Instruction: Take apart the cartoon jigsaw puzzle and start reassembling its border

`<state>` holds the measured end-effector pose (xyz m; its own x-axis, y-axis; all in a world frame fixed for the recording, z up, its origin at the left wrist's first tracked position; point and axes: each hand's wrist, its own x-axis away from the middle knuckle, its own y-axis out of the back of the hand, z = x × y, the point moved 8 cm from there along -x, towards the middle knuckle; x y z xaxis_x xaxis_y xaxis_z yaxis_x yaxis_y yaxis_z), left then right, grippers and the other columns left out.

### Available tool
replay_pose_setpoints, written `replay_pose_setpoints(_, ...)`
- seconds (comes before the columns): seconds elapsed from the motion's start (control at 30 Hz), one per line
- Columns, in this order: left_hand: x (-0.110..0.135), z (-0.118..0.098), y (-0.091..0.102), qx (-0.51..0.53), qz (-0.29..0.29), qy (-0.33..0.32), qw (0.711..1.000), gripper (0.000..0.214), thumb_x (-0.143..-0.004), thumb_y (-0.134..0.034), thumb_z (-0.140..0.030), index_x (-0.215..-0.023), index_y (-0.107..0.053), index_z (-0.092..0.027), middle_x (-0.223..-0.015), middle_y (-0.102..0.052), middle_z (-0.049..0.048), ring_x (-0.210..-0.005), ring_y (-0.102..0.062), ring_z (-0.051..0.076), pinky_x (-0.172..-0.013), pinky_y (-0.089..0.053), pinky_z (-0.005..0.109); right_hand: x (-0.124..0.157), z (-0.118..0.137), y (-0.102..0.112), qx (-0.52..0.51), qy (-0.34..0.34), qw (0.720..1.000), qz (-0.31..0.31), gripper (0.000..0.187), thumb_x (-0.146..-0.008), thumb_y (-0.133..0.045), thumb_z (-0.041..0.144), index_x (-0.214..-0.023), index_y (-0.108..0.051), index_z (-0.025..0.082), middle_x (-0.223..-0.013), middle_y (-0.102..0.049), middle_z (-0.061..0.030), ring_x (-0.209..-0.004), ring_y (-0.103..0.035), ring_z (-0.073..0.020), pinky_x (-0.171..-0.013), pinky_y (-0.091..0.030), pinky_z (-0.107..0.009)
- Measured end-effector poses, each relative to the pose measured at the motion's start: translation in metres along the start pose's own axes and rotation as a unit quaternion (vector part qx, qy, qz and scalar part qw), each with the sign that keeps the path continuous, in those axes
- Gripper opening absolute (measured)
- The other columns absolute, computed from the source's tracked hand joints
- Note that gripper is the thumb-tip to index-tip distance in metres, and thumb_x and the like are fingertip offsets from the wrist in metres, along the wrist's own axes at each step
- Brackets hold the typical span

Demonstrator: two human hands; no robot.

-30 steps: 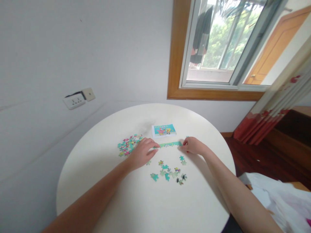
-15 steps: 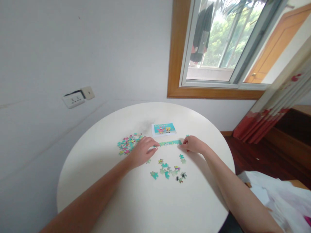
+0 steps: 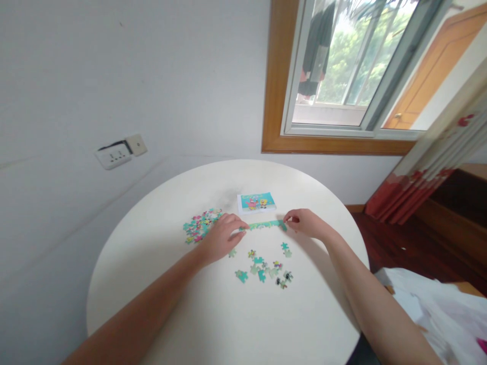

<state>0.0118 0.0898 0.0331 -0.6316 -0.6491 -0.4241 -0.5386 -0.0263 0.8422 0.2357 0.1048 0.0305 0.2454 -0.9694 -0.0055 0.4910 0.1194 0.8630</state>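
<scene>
A narrow strip of joined turquoise and green jigsaw puzzle pieces [image 3: 264, 224] lies across the table between my hands. My left hand [image 3: 221, 234] rests at its left end, fingers stretched out, thumb and forefinger apart with their tips at the strip's edge. At the right end, my right hand [image 3: 306, 223] has its fingers bent and pinched at a puzzle piece [image 3: 283, 226], which the fingertips partly cover. Nearer to me lie several loose puzzle pieces [image 3: 262, 275], turquoise, pale green, yellow and black. A mixed heap of pieces [image 3: 198, 228] sits left of my left hand.
Behind the strip lies a small box [image 3: 256, 202] with a cartoon picture. Everything rests on a round white table [image 3: 213, 319] against the wall. A wall socket [image 3: 114, 155] is at left, a window [image 3: 335, 71] at right, and white plastic bags [image 3: 437, 309] stand right of the table.
My right hand has moved slightly up and turned at the strip's right end, showing more of the end piece. A piece visible behind that hand is no longer in sight. My left hand has stayed put.
</scene>
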Motion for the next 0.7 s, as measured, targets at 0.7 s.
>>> replay_pose_setpoints(0.7,0.002,0.012,-0.008,0.01,-0.009,0.018,1.0,0.023,-0.089,-0.049,-0.017,-0.108,-0.061,-0.021,-0.103,-0.056,0.006,-0.101,-0.051,0.021,-0.092,-0.041,0.036,-0.005,-0.067,0.025,-0.038,-0.142,0.987,-0.061,0.027,-0.081,-0.049,0.015,-0.098,-0.069,0.015,-0.073,-0.069,-0.0047,-0.062,-0.059,-0.0133,-0.058,-0.039,-0.022)
